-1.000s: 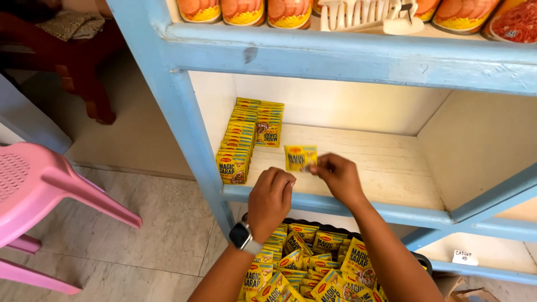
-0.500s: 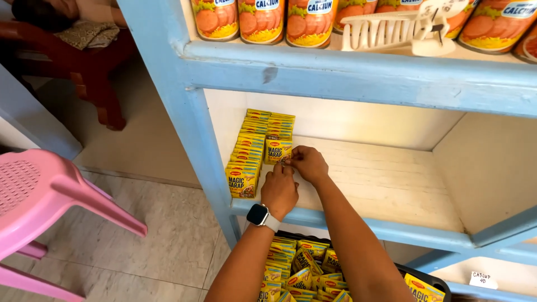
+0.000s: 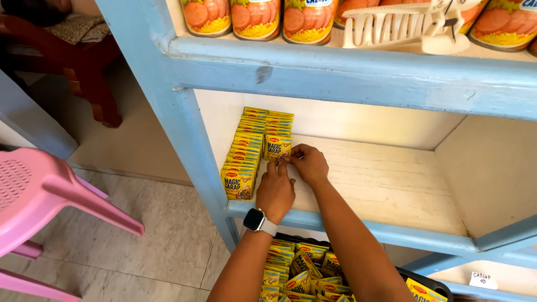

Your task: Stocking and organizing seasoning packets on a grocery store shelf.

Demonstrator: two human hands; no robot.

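Yellow sachet [image 3: 277,147] between both hands, upright

bare shelf board [image 3: 391,184] right of the hands, sachet rows [image 3: 251,145] crowding the left

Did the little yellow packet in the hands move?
Yes. The yellow packet went left along the white shelf, from out in the open to right against the rows of packets by the blue post.
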